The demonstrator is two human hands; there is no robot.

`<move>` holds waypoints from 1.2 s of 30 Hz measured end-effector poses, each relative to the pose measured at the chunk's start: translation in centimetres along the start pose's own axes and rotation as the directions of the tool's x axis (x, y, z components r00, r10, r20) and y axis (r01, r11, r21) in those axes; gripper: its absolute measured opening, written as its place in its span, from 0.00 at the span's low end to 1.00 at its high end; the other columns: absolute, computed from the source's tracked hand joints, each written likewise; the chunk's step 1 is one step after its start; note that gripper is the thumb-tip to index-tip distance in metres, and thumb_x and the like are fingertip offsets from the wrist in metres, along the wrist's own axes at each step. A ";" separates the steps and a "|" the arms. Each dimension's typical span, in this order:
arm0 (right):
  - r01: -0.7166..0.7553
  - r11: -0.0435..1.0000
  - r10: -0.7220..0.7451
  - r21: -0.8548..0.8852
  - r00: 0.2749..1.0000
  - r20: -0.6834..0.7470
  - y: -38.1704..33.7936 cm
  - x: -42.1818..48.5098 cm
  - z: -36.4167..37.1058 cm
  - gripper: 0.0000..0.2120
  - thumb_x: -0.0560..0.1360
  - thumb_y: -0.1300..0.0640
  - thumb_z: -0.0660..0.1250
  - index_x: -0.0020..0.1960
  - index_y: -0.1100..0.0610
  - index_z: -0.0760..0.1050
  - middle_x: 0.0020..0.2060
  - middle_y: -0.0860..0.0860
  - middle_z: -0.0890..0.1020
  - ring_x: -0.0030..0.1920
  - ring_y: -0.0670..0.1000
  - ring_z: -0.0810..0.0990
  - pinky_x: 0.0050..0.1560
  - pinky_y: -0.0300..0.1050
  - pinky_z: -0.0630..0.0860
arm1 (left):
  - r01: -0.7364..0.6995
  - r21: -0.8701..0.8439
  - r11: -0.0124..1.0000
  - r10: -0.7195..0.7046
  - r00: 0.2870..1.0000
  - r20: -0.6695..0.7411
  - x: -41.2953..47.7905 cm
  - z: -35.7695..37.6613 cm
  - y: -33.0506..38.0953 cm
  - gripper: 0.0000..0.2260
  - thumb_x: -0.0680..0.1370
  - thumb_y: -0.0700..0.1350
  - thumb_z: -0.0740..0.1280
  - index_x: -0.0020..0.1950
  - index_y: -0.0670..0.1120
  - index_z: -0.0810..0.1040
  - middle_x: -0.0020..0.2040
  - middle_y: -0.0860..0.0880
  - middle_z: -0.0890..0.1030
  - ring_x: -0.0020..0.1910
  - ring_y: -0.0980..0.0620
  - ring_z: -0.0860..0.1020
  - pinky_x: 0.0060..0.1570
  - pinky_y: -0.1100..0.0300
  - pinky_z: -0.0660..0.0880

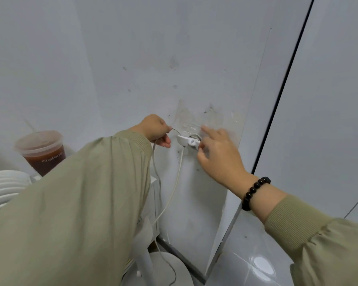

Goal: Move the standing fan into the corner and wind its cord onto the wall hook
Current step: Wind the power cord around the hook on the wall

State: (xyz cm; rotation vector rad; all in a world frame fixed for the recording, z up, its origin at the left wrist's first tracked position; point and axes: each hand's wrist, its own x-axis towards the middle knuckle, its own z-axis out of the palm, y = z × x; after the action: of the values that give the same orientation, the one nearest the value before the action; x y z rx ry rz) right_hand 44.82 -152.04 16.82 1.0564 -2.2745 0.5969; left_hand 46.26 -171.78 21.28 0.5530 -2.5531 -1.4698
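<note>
Centrally, left hand (156, 129) pinches cord (177, 174); right hand (219, 155) touches wall hook (186, 140), grip too blurred to tell.

The only text that can be read is on a clear plastic cup (40, 151) of brown drink, at the left against the wall. It is one line of white lettering printed across the dark lower part of the cup, below the lid, and it reads "ChaPan" with a capital C and P. The next letter is blurred, and the word is cut off by the olive sleeve (81, 203) in front.
</note>
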 end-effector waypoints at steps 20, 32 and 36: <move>-0.621 0.453 0.313 0.640 0.783 0.538 -3.7 0.0 1.0 0.17 0.75 0.71 0.56 0.58 0.59 0.75 0.50 0.55 0.80 0.47 0.50 0.77 0.39 0.32 0.72 | 0.120 -0.560 0.820 0.151 0.898 0.414 -0.4 -2.7 0.0 0.22 0.80 0.52 0.55 0.44 0.43 0.86 0.38 0.49 0.72 0.41 0.53 0.69 0.44 0.61 0.65; -0.577 -0.150 0.341 0.803 0.732 0.590 -3.8 5.2 -3.5 0.13 0.81 0.63 0.54 0.40 0.61 0.72 0.20 0.50 0.77 0.24 0.48 0.78 0.39 0.44 0.77 | 0.134 -0.544 0.828 0.118 0.908 0.403 -0.5 -2.4 -0.2 0.13 0.79 0.42 0.55 0.52 0.43 0.79 0.39 0.49 0.74 0.39 0.53 0.72 0.40 0.61 0.67; -0.433 -0.342 0.408 0.834 0.731 0.547 -3.0 8.0 -7.1 0.16 0.83 0.58 0.51 0.41 0.60 0.70 0.18 0.50 0.76 0.21 0.48 0.79 0.37 0.44 0.78 | 0.175 -0.419 0.891 0.142 0.770 0.622 -1.2 -2.1 0.2 0.12 0.76 0.41 0.60 0.58 0.43 0.77 0.53 0.47 0.81 0.53 0.51 0.79 0.46 0.60 0.77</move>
State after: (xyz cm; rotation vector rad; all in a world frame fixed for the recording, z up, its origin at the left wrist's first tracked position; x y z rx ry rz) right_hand 45.03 -153.92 27.76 0.4423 -1.7230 3.1068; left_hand 47.94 -172.93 22.60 -0.0260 -2.4391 -2.5262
